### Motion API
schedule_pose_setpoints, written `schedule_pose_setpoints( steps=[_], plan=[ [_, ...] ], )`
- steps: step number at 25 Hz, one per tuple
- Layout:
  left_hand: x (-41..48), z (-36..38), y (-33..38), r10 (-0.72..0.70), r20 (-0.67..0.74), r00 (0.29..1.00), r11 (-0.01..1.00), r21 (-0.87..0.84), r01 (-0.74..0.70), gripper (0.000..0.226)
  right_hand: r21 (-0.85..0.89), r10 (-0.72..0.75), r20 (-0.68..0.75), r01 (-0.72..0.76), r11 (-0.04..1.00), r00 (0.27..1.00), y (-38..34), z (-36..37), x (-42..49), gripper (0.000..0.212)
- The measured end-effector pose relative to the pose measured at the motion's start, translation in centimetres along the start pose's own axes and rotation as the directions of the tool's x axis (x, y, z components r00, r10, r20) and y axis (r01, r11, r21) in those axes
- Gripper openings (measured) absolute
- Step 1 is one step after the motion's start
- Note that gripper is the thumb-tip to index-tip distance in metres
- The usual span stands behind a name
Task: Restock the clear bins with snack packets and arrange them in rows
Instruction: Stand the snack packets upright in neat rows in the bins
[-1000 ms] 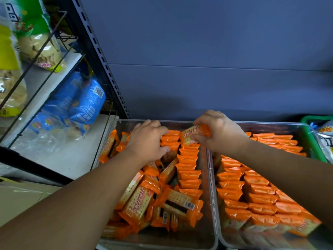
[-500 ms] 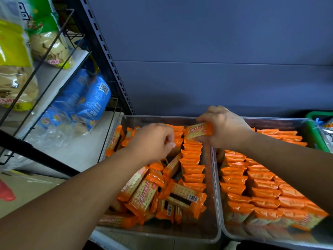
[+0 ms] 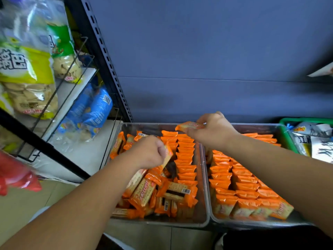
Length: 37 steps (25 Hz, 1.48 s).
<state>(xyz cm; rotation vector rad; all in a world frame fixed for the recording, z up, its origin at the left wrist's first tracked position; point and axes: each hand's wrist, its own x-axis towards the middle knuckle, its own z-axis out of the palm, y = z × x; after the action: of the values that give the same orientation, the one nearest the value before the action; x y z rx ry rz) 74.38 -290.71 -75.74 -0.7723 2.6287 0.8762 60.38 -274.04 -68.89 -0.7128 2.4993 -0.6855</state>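
Observation:
Two clear bins stand side by side on the shelf. The left bin point(image 3: 204, 186) holds a neat row of orange cracker packets point(image 3: 185, 159) along its right side and a loose heap point(image 3: 162, 193) at its front left. The right bin point(image 3: 281, 134) is packed with orange packets in rows point(image 3: 239, 188). My left hand point(image 3: 149, 152) grips one orange packet point(image 3: 168, 155) above the heap. Over the far end of the neat row, my right hand point(image 3: 214, 131) pinches another orange packet point(image 3: 190, 126).
A grey back panel rises behind the bins. To the left, a wire-fronted shelf carries blue snack bags point(image 3: 93, 109) and yellow-green biscuit bags point(image 3: 27, 82). A green basket point(image 3: 288, 139) with white packets sits at the right. Red packaging point(image 3: 16, 175) shows at the left edge.
My left hand rose from the heap with a packet in its grip. My right hand lifted its packet slightly at the back of the row. The view tilted and drew nearer.

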Motion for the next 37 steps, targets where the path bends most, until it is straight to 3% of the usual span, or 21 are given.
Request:
schedule_pose_setpoints(
  steps=[2, 4, 7, 9, 14, 20, 23, 26, 30, 32, 37],
  plan=[
    [-2.2, -1.1, -0.1, -0.123, -0.083, 0.989, 0.969, -0.223, 0.101, 0.025, 0.181, 0.073, 0.013, -0.074, 0.981, 0.997, -1.4, -0.7, -1.6, 0.056],
    [-4.4, -1.6, 0.8, -0.229, -0.238, 0.944, 0.893, -0.438, 0.106, 0.043, 0.347, 0.12, 0.039, -0.126, 0.929, 0.992, -2.7, -0.8, -3.2, 0.065],
    [-6.5, -1.2, 4.1, -0.299, -0.458, 0.837, 0.716, -0.687, -0.12, 0.026, 0.577, 0.109, 0.154, -0.179, 0.797, 0.982, -3.5, 0.8, -4.5, 0.049],
    [-7.1, -0.2, 5.7, -0.28, -0.458, 0.844, 0.61, -0.763, -0.212, 0.025, 0.671, 0.041, 0.207, -0.172, 0.721, 0.977, -2.9, 1.8, -4.1, 0.032],
    [-5.6, 0.2, 5.7, -0.129, -0.232, 0.964, 0.587, -0.802, -0.114, 0.032, 0.716, -0.128, 0.339, -0.168, 0.677, 0.932, -0.9, 1.5, -1.9, 0.03],
    [-3.3, -1.2, 4.7, -0.165, -0.24, 0.956, 0.514, -0.849, -0.125, 0.064, 0.788, -0.189, 0.385, -0.216, 0.576, 0.903, -0.1, 1.5, 0.2, 0.034],
    [-2.8, -2.0, 4.4, -0.191, -0.232, 0.954, 0.499, -0.859, -0.109, 0.044, 0.721, -0.088, 0.297, -0.163, 0.673, 0.951, 0.4, 1.3, 0.5, 0.028],
    [-2.7, -2.7, 3.4, -0.222, -0.237, 0.946, 0.55, -0.831, -0.079, 0.013, 0.591, -0.011, 0.159, -0.086, 0.802, 0.987, 0.8, 0.7, 0.8, 0.053],
    [-3.1, -2.6, 2.9, -0.18, -0.225, 0.958, 0.558, -0.825, -0.089, 0.015, 0.514, -0.032, 0.149, -0.05, 0.856, 0.988, 0.8, 0.9, 0.6, 0.055],
    [-3.2, -2.4, 2.8, -0.168, -0.226, 0.959, 0.57, -0.817, -0.093, 0.017, 0.561, -0.032, 0.176, -0.074, 0.825, 0.984, 0.8, 1.1, 0.6, 0.051],
    [-2.9, -2.3, 2.7, -0.196, -0.192, 0.962, 0.577, -0.815, -0.046, 0.02, 0.76, -0.096, 0.352, -0.224, 0.61, 0.931, 0.8, 0.7, 0.9, 0.045]
  ],
)
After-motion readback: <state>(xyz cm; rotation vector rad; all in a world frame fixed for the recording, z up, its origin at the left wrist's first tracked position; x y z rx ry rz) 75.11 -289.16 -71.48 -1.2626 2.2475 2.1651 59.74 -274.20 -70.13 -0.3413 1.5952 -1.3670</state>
